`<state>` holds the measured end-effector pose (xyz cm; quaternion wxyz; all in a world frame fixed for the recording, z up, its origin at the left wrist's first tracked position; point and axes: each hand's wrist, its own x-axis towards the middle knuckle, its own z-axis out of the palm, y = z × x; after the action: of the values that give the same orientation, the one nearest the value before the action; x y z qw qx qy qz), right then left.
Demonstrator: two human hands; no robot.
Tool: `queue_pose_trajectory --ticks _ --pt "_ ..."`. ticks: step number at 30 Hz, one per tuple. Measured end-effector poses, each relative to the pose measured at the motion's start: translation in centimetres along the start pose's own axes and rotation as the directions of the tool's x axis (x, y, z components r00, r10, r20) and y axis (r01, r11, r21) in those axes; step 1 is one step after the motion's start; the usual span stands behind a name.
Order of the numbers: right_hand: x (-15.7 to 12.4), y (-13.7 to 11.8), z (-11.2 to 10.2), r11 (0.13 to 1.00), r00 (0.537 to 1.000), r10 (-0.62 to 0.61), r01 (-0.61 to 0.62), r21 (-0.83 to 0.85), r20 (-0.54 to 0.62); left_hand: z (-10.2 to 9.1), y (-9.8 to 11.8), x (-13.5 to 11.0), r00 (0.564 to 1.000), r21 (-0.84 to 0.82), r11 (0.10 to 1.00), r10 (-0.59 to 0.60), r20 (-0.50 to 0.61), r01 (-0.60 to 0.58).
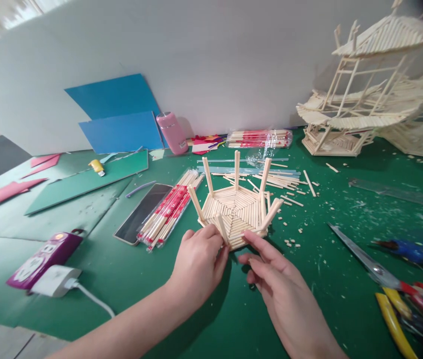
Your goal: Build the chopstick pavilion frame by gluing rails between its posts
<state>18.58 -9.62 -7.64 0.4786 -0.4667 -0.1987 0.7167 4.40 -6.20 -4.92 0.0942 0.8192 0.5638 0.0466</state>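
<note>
A hexagonal base of pale wooden sticks (235,207) with several upright posts sits on the green mat (233,309). My left hand (196,264) grips its near edge, fingers curled around the front post. My right hand (278,284) touches the near right edge, fingers extended along the base and pinching its rim.
Packs of chopsticks (168,209) and a phone (142,212) lie to the left. Loose cut sticks (278,179) lie behind. A tall stick pagoda (360,99) stands far right. Scissors (368,262) and pliers (394,319) are at the right; a purple box (43,259) and charger (56,281) at the left.
</note>
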Motion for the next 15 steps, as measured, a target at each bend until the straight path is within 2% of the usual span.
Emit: queue_pose_trajectory --ticks 7,15 --pt "-0.3 0.0 0.6 0.998 0.999 -0.01 0.012 -0.06 0.036 0.1 -0.2 -0.1 1.0 -0.025 1.0 0.012 -0.022 -0.013" --pt "-0.2 0.0 1.0 0.994 0.999 -0.041 0.043 -0.097 0.026 0.0 -0.3 0.0 0.999 -0.015 0.999 0.039 -0.024 -0.04"
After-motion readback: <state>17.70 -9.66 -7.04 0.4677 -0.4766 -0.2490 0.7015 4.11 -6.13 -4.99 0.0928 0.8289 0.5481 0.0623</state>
